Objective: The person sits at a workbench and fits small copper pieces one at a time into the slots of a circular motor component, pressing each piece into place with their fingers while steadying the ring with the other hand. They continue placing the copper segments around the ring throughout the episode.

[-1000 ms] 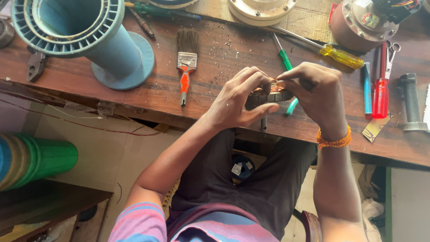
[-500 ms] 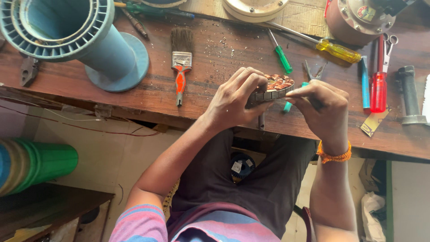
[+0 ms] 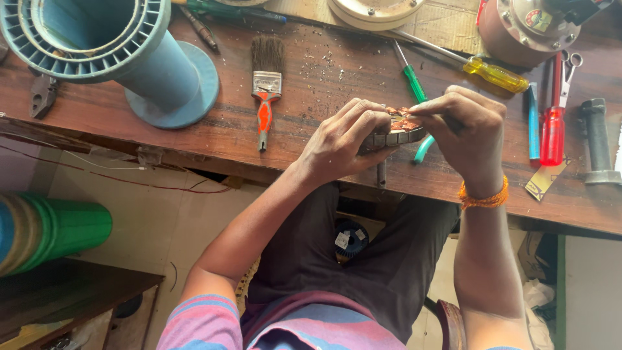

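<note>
My left hand [image 3: 346, 139] grips a small round metal stator [image 3: 396, 133] with copper windings, held just above the wooden workbench [image 3: 272, 146]. My right hand [image 3: 463, 126] pinches at the copper windings on top of it, fingers closed on the wire. Below the stator a short metal shaft [image 3: 381, 174] points down. A green-handled tool [image 3: 424, 148] lies under my right hand, partly hidden.
On the bench lie a paintbrush with an orange handle [image 3: 266, 87], a big blue plastic spool [image 3: 110, 45], a green screwdriver [image 3: 411, 74], a yellow screwdriver [image 3: 495, 73], a red screwdriver [image 3: 552, 123], scissors [image 3: 570, 65], pliers [image 3: 40, 94] and a motor housing [image 3: 528, 26]. A green spool [image 3: 55, 230] sits lower left.
My right hand has moved up from beside the stator onto its top, fingers now pinching the windings. The left hand keeps holding the stator.
</note>
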